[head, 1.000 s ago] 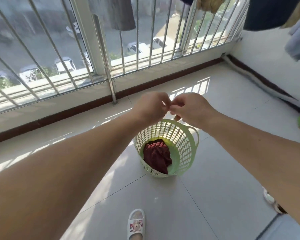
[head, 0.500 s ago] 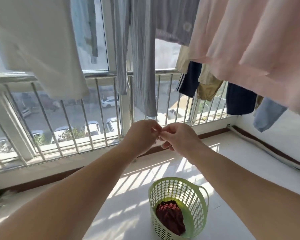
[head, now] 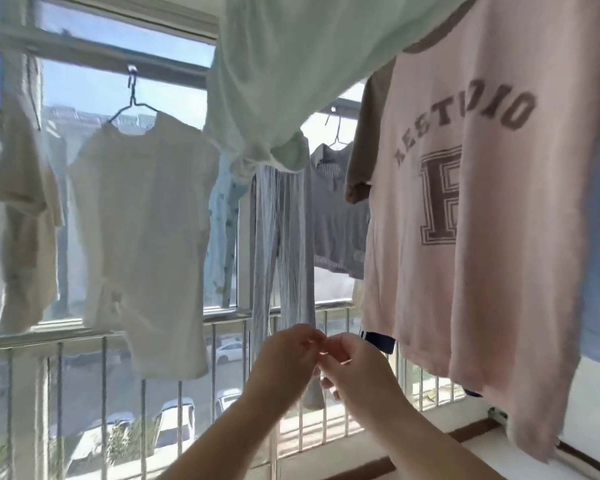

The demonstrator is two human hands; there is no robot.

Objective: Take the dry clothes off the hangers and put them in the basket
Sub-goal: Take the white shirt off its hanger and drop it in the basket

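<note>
Between garments: both hands are empty of clothing, nothing coming off a hanger yet. Left hand [head: 288, 355] and right hand [head: 352, 367] meet fingertip to fingertip at chest height, fingers curled in and pinched together. Can't tell if anything small sits between them; nothing visible.

Task items relative to that pinch:
- Grey striped trousers [head: 283, 244] hang directly above and just behind, hem near the knuckles. Nearest candidate.
- Pink lettered T-shirt [head: 471, 237] is up and right, close to camera, hem dropping below hand level.
- White T-shirt [head: 142, 237] on a wire hanger [head: 132, 105] is up and left, well apart.
- Grey top [head: 336, 209] is up and slightly right, further back.
- Pale green garment [head: 291, 74] drapes overhead.
- Basket is out of frame; presumably on the floor below.

Next move, my read: open the hands, reach up to a hanger hook or collar, slip the fabric off, lower it to the basket.

Clearance: window railing [head: 222, 327] bars are just beyond the hands, so little forward room. The pink shirt crowds the right side. Open room lies left of the hands and straight down. Reaching up means pushing through the green drape.
</note>
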